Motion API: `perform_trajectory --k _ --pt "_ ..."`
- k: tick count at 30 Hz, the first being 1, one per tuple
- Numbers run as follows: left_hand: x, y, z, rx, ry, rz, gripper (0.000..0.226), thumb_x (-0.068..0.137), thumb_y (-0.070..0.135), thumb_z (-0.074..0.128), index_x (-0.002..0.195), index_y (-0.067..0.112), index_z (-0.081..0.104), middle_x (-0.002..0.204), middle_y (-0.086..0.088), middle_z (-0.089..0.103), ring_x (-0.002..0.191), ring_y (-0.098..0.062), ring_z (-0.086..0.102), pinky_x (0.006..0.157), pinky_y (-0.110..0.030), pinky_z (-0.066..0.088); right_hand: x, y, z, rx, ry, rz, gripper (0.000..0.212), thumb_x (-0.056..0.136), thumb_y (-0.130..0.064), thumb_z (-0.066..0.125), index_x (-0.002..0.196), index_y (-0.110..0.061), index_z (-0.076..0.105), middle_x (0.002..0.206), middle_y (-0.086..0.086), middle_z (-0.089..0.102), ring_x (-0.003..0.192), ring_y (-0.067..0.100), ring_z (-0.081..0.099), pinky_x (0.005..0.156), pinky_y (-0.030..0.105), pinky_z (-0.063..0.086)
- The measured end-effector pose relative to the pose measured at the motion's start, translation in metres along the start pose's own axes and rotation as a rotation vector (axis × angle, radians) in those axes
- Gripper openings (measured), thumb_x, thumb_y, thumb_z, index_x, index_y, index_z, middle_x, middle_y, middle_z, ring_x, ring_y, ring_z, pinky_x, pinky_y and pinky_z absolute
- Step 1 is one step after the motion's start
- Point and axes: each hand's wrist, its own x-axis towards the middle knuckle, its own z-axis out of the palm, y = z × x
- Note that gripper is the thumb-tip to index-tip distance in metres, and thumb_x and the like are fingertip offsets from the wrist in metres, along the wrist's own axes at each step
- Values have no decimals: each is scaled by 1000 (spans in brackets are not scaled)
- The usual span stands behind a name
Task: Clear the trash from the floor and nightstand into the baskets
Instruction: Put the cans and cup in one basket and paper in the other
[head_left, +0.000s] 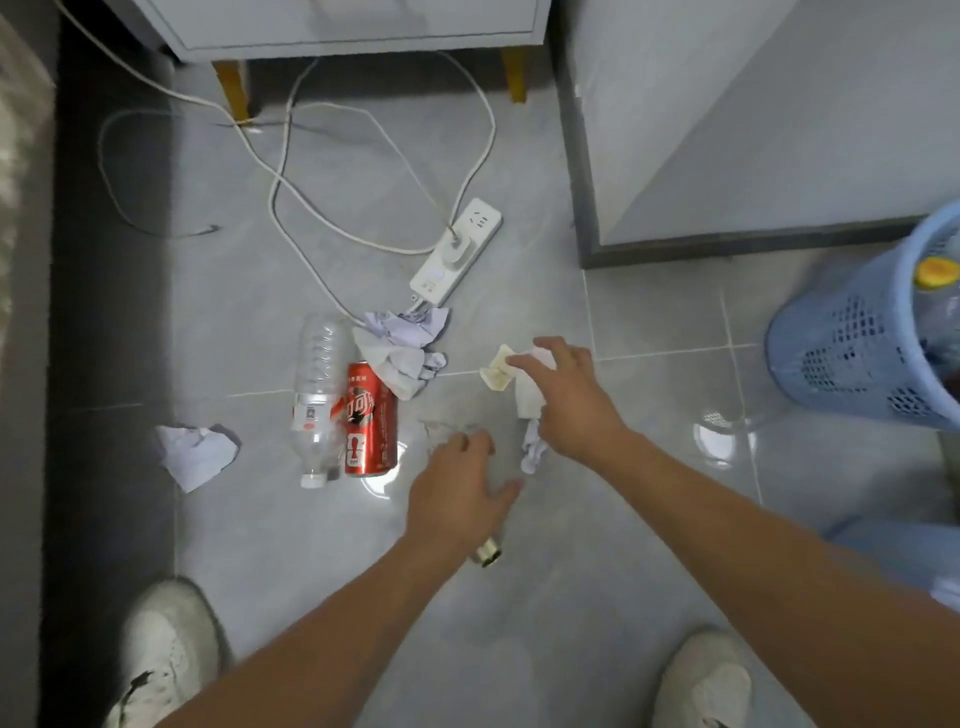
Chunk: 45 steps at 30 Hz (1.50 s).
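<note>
— That crumpled white tissue (529, 395) on the grey tiled floor (649, 322): light, soft, squashes anywhere. The right hand (566, 400) already pinches it.

— And the left hand (457, 488)?

— Curled round a clear plastic bottle (485, 555), mostly hidden; slippery, crushable.

On the floor (519, 597) before me, the bottle (317, 395) lies just left of the can (370, 421), crumpled paper (404, 348) behind them, the basket (872, 332) far right.
</note>
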Motion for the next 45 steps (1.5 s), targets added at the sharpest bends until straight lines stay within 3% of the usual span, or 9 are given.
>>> perform_trajectory --k 3,7,13,17,22,29,34,41,45 --pt "36 13 37 -124 39 -48 52 84 60 67 116 22 52 118 -1 54 107 -23 57 81 -38 51 43 4 1 -223 -128 -130 99 70 2 79 151 -37 39 164 4 14 147 38 13 87 53 55" --pt "68 21 76 -93 60 -61 64 78 65 68 119 21 46 119 -2 51 108 -23 56 83 -41 54 67 10 8 -441 -172 -247 82 76 -12 80 144 -40 43 154 6 23 136 33 24 83 53 52" --pt "73 17 89 -113 162 -1 38 95 32 64 127 20 47 119 -4 50 99 -25 60 70 -36 50 62 48 21 -269 -37 -272 37 83 -28 77 116 -22 62 116 6 46 101 26 47 68 44 55" --pt "56 12 67 -218 185 10 20 92 27 66 103 20 50 104 2 50 85 -22 58 65 -30 40 31 65 24 -7 99 -34 26 82 -20 76 103 -8 65 103 11 52 87 34 58 70 36 47" --pt "22 54 16 -307 247 113 23 90 27 68 90 25 45 93 7 47 72 -17 54 62 -34 44 -51 47 -18 375 417 325 13 84 -7 73 94 -12 67 98 1 49 75 17 54 68 20 39" --pt "-17 230 -38 -415 189 360 18 92 25 69 93 22 52 91 6 53 81 -9 57 69 -31 48 -194 67 -165 677 753 542 30 85 -9 71 79 -35 59 89 -4 58 77 9 59 69 24 47" --pt "-78 353 -21 -329 -6 582 19 89 28 69 92 25 50 88 9 52 78 -10 56 66 -31 49 -310 107 -229 664 919 688 17 90 -14 71 84 -28 62 92 -8 56 81 8 58 69 20 44" --pt "-142 441 88 -1 -234 766 23 91 39 59 107 27 47 107 9 53 83 -16 61 68 -36 54 -419 209 -187 607 894 1142 11 85 -5 69 88 -14 65 93 4 52 71 9 55 63 17 39" --pt "-142 447 147 284 -259 594 21 94 33 53 111 22 47 110 4 57 82 -17 60 63 -27 41 -437 251 -150 652 790 1324 6 84 -14 68 84 -18 64 86 4 59 71 21 61 69 35 52"
